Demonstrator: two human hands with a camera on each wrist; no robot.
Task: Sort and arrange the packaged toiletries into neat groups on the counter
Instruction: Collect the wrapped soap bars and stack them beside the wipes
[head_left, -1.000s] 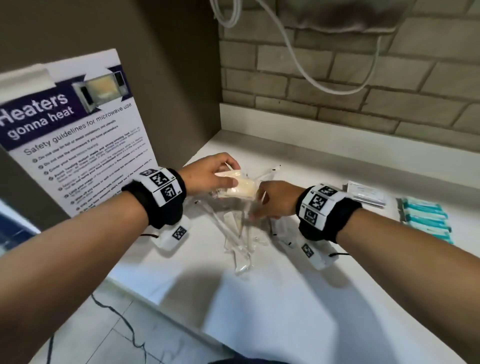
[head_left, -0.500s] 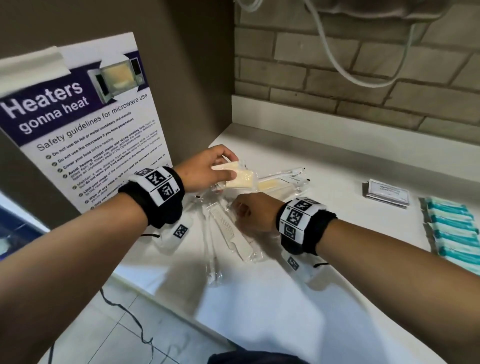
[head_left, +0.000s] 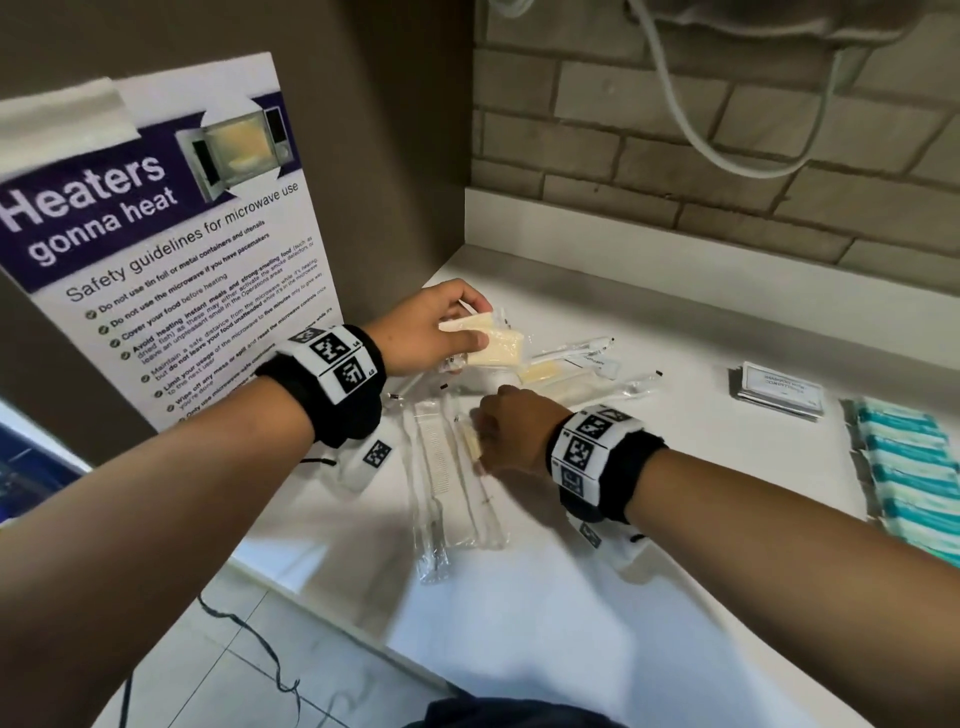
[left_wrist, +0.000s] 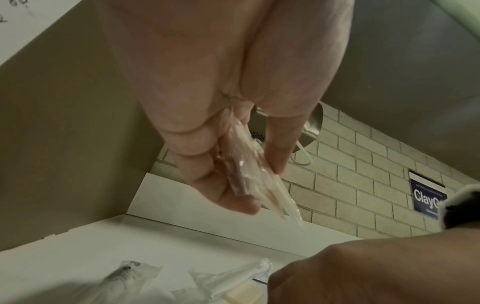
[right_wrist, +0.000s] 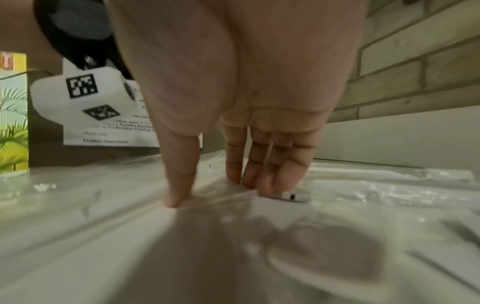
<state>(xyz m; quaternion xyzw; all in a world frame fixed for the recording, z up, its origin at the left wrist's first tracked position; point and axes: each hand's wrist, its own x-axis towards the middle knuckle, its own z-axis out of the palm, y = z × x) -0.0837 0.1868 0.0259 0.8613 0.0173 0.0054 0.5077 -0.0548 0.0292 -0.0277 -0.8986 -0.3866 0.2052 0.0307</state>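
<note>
Since 0.5 s ago: right hand (head_left: 511, 428) slid nearer along clear packets (head_left: 457, 467), fingertips (right_wrist: 262, 185) pressing plastic, thumb apart | left hand (head_left: 431, 332) keeps pinching cream sachets (head_left: 488, 345), apparently two, above white counter (head_left: 649, 571) | one grey card stack (head_left: 779, 389), five teal packs (head_left: 909, 467), well right

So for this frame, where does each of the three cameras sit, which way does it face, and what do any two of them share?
Head: worn on the head, looking forward and down at the counter; both forearms, left hand and right hand show.
Left wrist: under the left wrist, looking along the palm at fingers pinching clear packets; the right hand shows below.
Right wrist: low over the counter, looking along the right palm at fingers pressing wrapped packets.
Shared: head and left wrist views both show the held packets and the brick wall.
</note>
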